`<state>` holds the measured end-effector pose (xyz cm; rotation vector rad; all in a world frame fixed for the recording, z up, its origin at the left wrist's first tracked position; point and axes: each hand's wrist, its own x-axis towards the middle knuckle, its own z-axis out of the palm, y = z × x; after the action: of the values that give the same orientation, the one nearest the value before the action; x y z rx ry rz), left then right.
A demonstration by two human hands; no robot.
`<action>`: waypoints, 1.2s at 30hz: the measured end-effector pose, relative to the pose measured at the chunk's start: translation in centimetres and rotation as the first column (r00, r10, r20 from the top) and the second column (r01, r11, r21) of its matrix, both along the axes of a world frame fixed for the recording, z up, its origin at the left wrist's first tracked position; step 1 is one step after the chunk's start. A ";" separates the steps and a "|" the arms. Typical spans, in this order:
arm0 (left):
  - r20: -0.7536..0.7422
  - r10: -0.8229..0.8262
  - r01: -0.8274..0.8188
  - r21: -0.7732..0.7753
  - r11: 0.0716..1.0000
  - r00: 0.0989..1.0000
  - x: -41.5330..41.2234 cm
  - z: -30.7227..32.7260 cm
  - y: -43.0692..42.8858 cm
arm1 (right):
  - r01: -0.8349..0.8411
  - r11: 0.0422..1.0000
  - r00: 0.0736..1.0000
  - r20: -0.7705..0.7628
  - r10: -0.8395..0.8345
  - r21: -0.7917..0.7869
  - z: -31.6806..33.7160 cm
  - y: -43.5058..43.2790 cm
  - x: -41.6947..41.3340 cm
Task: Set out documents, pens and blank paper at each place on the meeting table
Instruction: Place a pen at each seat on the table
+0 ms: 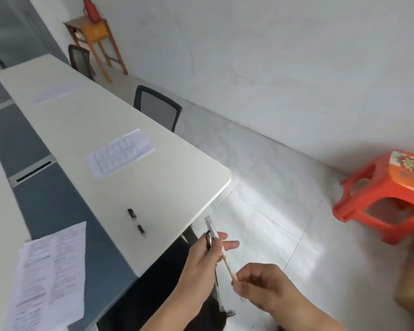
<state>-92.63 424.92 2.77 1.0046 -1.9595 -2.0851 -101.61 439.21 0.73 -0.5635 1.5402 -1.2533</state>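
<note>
Off the near corner of the meeting table (pixel 177 185), head view, the only one I have: both hands hang over the floor, not over the tabletop. Noted: the left hand (pixel 201 261) has its fingers curled round a bundle of pens (pixel 212 231). I make out a white barrel and a dark one; blur hides any further count. The right hand (pixel 263 283) pinches the lower end of a pale pink pen (pixel 227 260) between thumb and fingertips. The pen's upper end lies against the left hand's fingers. On the table, a printed document (pixel 121 152) lies at the nearest place, in front of a mesh chair (pixel 158 108). A second sheet (pixel 53 91) lies at the place beyond. I see no pen beside either. Two small black pieces (pixel 132 213) lie near the table's near end; what they are I cannot tell. A stack of printed papers (pixel 50 275) lies at lower left, partly across the blue-grey centre strip (pixel 46 201). An orange stool (pixel 380 204) stands on the floor to the right. Step in hand, my reading: single out one pen for the nearest place. To do it well, pull along the pen's own axis so the others do not slip, and keep the left grip firm. Then lay the pen just beside the document, parallel to its edge and well in from the rim, so it cannot roll off.
</note>
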 end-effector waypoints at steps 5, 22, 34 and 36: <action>0.025 0.085 -0.083 -0.042 0.996 0.996 -11.5 -0.5 3.0 | 0.085 0.996 0.990 -0.113 -0.081 0.034 -0.8 5.2 -12.7; 0.122 0.358 -0.370 0.090 0.925 0.926 -34.6 -3.8 -2.4 | 0.347 0.923 0.930 -0.185 -0.317 0.167 -2.1 2.6 -42.3; 0.064 0.458 -0.461 0.183 0.868 0.887 -49.8 -2.2 -19.3 | 0.276 0.947 0.912 -0.357 -0.203 0.166 1.1 -14.9 -58.9; 0.070 0.490 -0.494 0.181 0.850 0.869 -51.5 -2.1 -22.1 | 0.245 0.952 0.926 -0.334 -0.175 0.181 0.8 -18.2 -61.5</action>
<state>-144.17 402.86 0.68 1.3935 -1.3219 -1.9830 -163.15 421.04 1.55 -0.4774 2.0263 -1.1695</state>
